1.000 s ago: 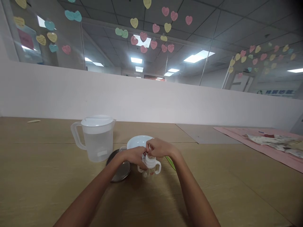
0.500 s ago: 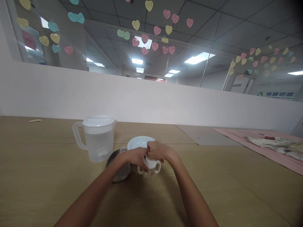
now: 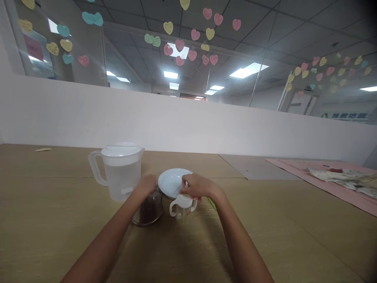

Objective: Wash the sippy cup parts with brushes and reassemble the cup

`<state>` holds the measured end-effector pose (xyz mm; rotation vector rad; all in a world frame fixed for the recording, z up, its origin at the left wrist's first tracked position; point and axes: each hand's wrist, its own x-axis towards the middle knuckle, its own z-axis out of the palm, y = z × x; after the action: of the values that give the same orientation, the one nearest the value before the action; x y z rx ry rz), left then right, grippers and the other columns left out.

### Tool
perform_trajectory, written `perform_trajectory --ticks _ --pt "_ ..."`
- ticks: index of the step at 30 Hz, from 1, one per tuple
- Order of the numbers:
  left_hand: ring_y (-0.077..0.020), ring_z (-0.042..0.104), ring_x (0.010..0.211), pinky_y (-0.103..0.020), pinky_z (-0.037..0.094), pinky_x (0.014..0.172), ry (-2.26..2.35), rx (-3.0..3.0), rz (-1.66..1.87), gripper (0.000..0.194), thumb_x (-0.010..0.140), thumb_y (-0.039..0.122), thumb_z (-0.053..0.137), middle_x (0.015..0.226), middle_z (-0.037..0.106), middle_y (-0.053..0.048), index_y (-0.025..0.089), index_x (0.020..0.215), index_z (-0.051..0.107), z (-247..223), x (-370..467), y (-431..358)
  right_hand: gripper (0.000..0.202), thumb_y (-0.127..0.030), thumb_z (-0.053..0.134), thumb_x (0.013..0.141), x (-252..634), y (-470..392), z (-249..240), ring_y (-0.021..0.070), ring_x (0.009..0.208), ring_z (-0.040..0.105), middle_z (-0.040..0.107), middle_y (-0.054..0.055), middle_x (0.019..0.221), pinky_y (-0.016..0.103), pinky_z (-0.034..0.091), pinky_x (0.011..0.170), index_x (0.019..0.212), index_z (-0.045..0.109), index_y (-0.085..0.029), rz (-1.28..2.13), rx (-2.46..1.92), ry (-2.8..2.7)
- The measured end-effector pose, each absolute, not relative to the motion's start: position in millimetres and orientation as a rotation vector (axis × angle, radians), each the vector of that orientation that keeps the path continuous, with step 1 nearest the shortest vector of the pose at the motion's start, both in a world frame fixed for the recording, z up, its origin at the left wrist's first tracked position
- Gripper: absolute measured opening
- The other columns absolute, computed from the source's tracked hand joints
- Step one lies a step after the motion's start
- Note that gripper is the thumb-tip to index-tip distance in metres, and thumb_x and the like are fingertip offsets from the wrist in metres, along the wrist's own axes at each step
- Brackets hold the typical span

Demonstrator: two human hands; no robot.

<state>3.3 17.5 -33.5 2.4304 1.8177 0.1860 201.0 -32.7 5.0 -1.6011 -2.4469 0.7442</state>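
A sideways tug by your right hand (image 3: 196,185), pinching the two-handled bottle (image 3: 183,203) on top, could tip it, your left hand (image 3: 147,184), grip unclear, bracing nothing from ten o'clock

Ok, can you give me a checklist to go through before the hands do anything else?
1. Two-handled bottle upright: ok.
2. Right hand at the bottle's top: ok.
3. Right hand's grip firm: cannot tell; the fingers hide what they pinch.
4. Left hand steadying the bottle: not ok; it is over by the round metal-looking dish.
5. Pitcher upright with its lid on: ok.
6. White plate lying flat behind the bottle: ok.
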Motion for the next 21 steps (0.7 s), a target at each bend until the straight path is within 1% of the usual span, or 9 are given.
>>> perform_trajectory --ticks 3,5,6,8,11,13,15,18,21 --pt "-0.0307 0.058 0.087 -0.035 0.043 0.07 2.015 2.406 0.153 0.02 0.066 0.019 0.056 0.088 0.064 -0.019 0.01 0.083 0.063 -19.9 2.8 9.2 0.029 -0.035 0.058 0.07 206.9 -35.2 11.1 0.0084 0.041 0.049 0.055 -0.003 0.058 0.019 0.041 0.036 0.09 0.046 -0.018 0.82 -1.578 -2.432" --pt "-0.0309 0.056 0.092 -0.037 0.042 0.075 2.055 2.438 0.199 0.025 0.071 0.02 0.051 0.097 0.062 -0.021 0.009 0.091 0.061 -0.8 2.6 -4.1 0.039 -0.037 0.06 0.069 214.6 -36.5 16.0 0.007 0.041 0.048 0.057 -0.002 0.064 0.018 0.041 0.038 0.099 0.045 -0.018 0.821 -1.546 -2.398" --pt "-0.0295 0.054 0.096 -0.036 0.041 0.078 2.037 2.478 0.253 0.029 0.075 0.022 0.048 0.104 0.06 -0.019 0.009 0.099 0.058 9.7 3.9 -13.1 0.042 -0.038 0.061 0.069 219.1 -37.0 18.3 0.0064 0.041 0.048 0.058 -0.002 0.067 0.018 0.041 0.038 0.102 0.045 -0.018 0.804 -1.527 -2.38" --pt "-0.0251 0.052 0.101 -0.033 0.039 0.083 1.76 2.627 0.551 0.036 0.079 0.029 0.044 0.113 0.056 -0.013 0.013 0.109 0.053 28.5 10.4 -33.6 0.048 -0.04 0.063 0.068 228.6 -37.8 22.0 0.006 0.044 0.05 0.059 0.0 0.073 0.018 0.041 0.04 0.106 0.045 -0.017 0.765 -1.485 -2.349" --pt "-0.0212 0.05 0.103 -0.029 0.038 0.086 1.408 2.651 0.678 0.039 0.079 0.036 0.044 0.118 0.055 -0.004 0.02 0.115 0.05 43.0 27.0 -61.5 0.056 -0.044 0.066 0.064 239.8 -38.6 24.8 0.0078 0.055 0.054 0.059 0.003 0.083 0.017 0.042 0.044 0.109 0.048 -0.016 0.769 -1.412 -2.335" --pt "-0.021 0.051 0.1 -0.028 0.038 0.083 1.268 2.673 0.606 0.036 0.079 0.035 0.045 0.115 0.057 -0.003 0.021 0.11 0.054 42.6 38.0 -72.0 0.058 -0.046 0.067 0.062 243.1 -38.8 25.2 0.0087 0.059 0.054 0.059 0.004 0.086 0.017 0.042 0.046 0.108 0.05 -0.016 0.788 -1.377 -2.363" --pt "-0.0216 0.052 0.097 -0.028 0.039 0.079 1.193 2.692 0.511 0.031 0.078 0.033 0.046 0.11 0.059 -0.003 0.021 0.105 0.057 37.4 45.8 -74.7 0.055 -0.046 0.068 0.06 242.4 -38.4 24.4 0.0084 0.059 0.053 0.06 0.003 0.085 0.018 0.041 0.048 0.104 0.053 -0.015 0.774 -1.373 -2.425" --pt "-0.0225 0.053 0.095 -0.027 0.038 0.074 1.182 2.705 0.434 0.029 0.076 0.031 0.048 0.104 0.06 -0.005 0.02 0.101 0.059 27.7 51.2 -69.5 0.045 -0.044 0.069 0.058 235.4 -35.3 20.4 0.0092 0.06 0.054 0.061 0.001 0.079 0.018 0.038 0.049 0.091 0.059 -0.016 0.627 -1.415 -2.515" --pt "-0.0218 0.055 0.089 -0.026 0.038 0.069 1.198 2.696 0.403 0.027 0.074 0.028 0.049 0.097 0.062 -0.005 0.019 0.098 0.06 20.6 53.0 -62.2 0.035 -0.039 0.071 0.055 226.3 -29.8 15.1 0.0104 0.057 0.054 0.06 0.001 0.069 0.018 0.035 0.046 0.078 0.06 -0.015 0.53 -1.492 -2.577"
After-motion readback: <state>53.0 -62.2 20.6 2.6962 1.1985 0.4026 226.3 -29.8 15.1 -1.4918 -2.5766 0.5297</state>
